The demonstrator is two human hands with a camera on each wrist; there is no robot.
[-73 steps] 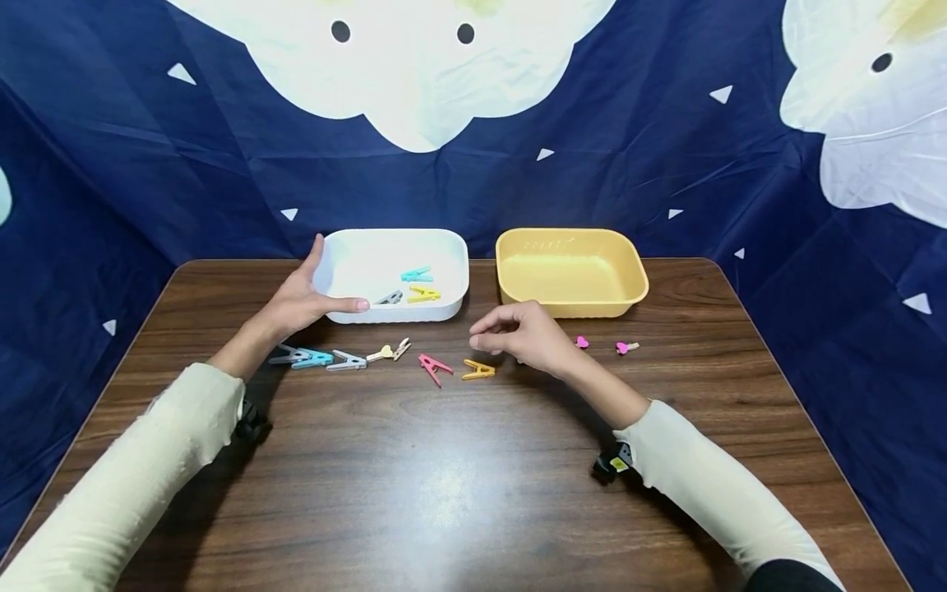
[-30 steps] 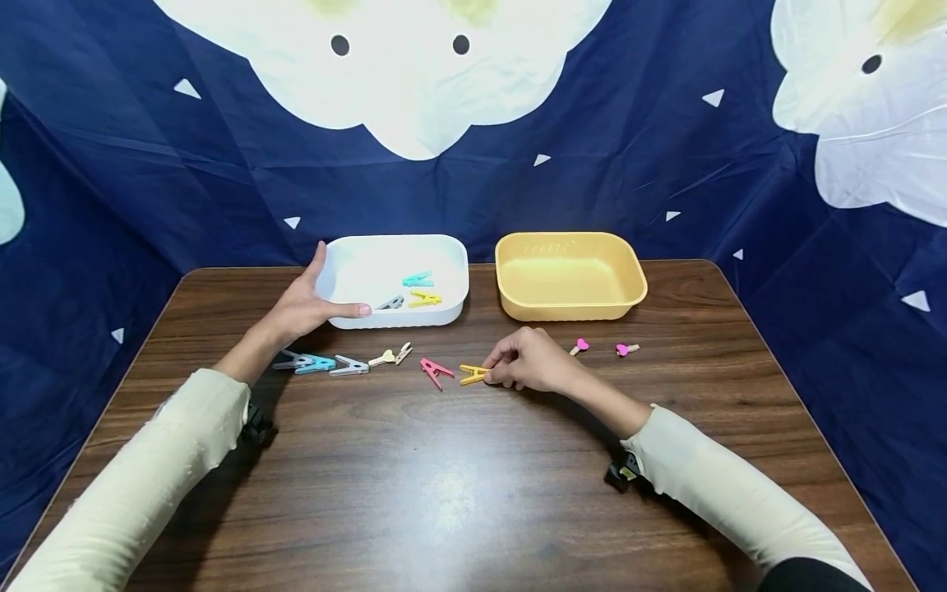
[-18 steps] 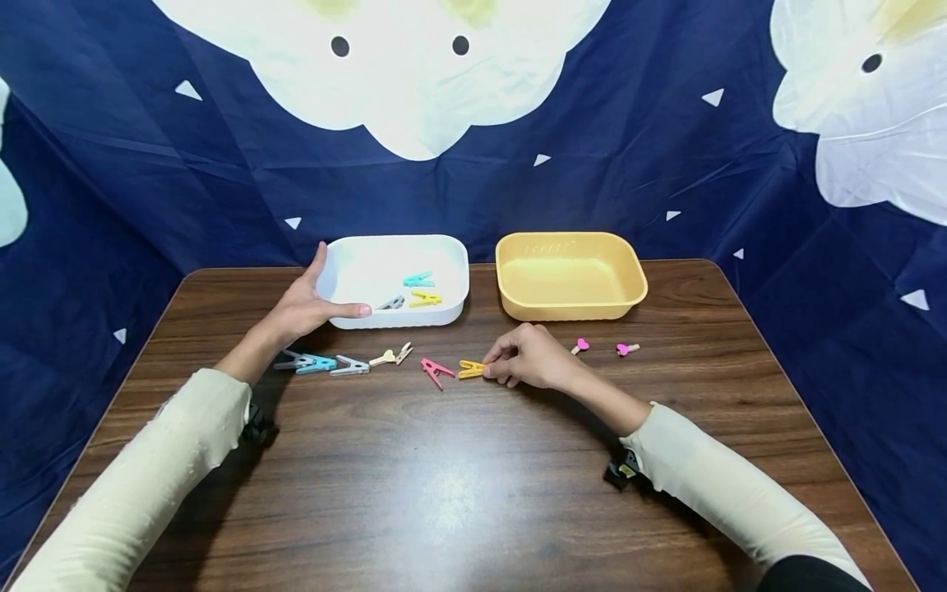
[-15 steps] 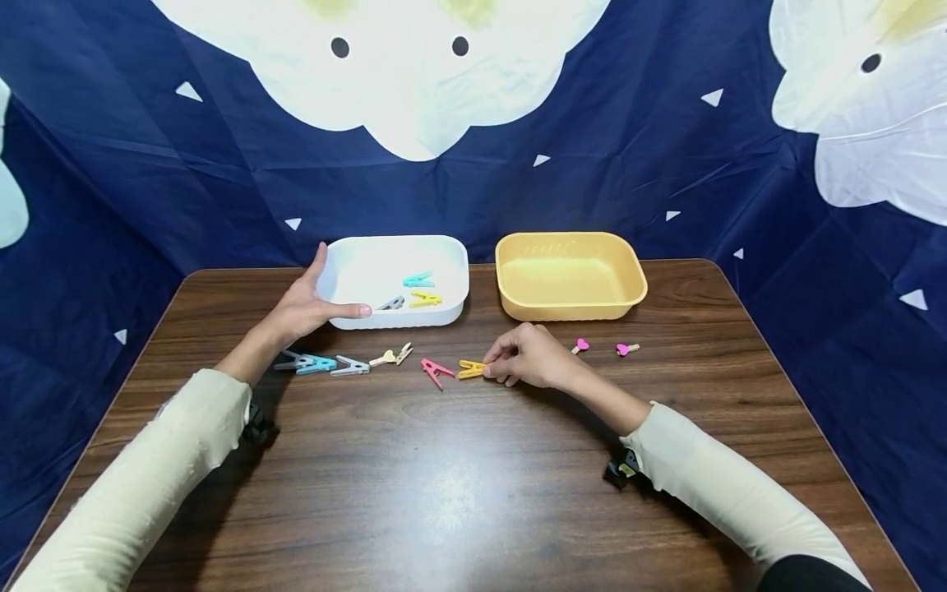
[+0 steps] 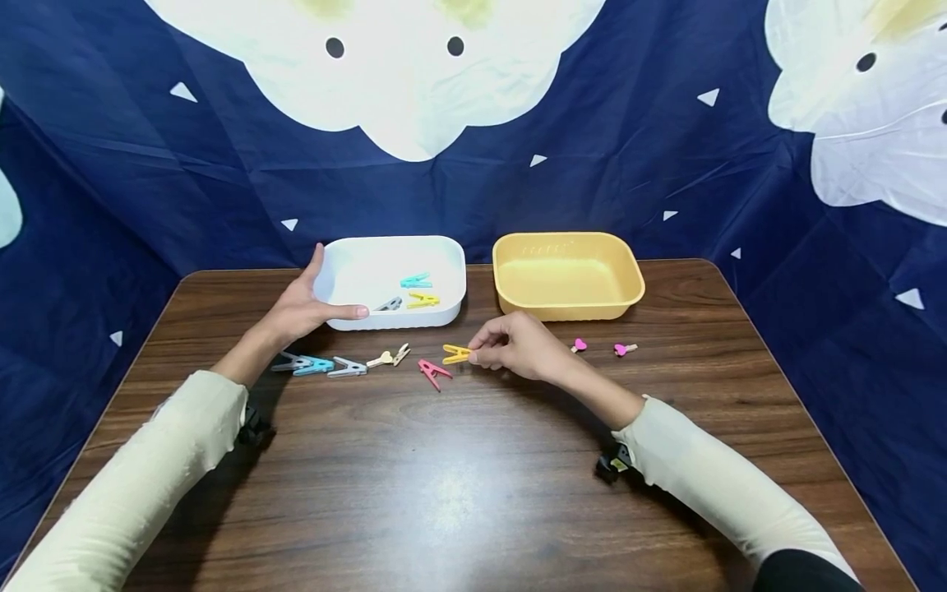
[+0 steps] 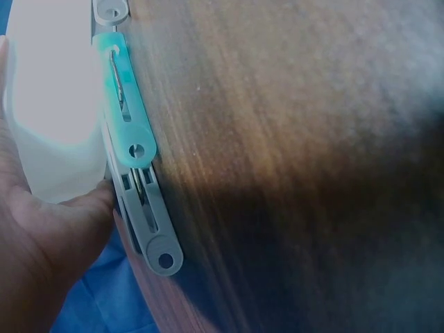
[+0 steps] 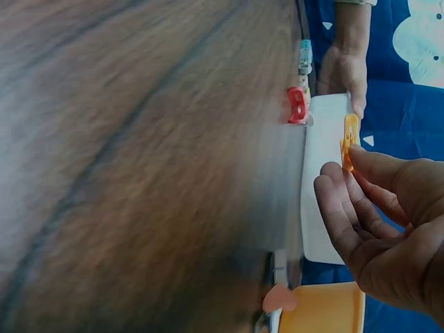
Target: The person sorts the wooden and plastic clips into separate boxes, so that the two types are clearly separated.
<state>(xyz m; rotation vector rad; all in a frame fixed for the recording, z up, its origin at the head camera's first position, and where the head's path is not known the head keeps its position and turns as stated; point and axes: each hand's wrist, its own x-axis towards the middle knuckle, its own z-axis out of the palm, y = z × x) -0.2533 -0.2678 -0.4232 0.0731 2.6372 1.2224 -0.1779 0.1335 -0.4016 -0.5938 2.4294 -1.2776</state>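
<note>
Orange clothespin [image 5: 455, 353] is pinched in my distant right hand [image 5: 519, 345], between four and five o'clock of the white tray [image 5: 403, 320]. I rest my left hand [image 5: 302, 309], spread wide, against the tray's nine-o'clock end.

Head cam's bright and fairly sharp on my end, with a white glare patch on the table [image 5: 355, 485] and a soft shadow beside the left sleeve [image 5: 148, 469]. Left wrist is rougher: the white tray [image 6: 55, 83] looks blown out, the table blurry with a dark shadow across it. Right wrist's dimmer, table smeared too.
</note>
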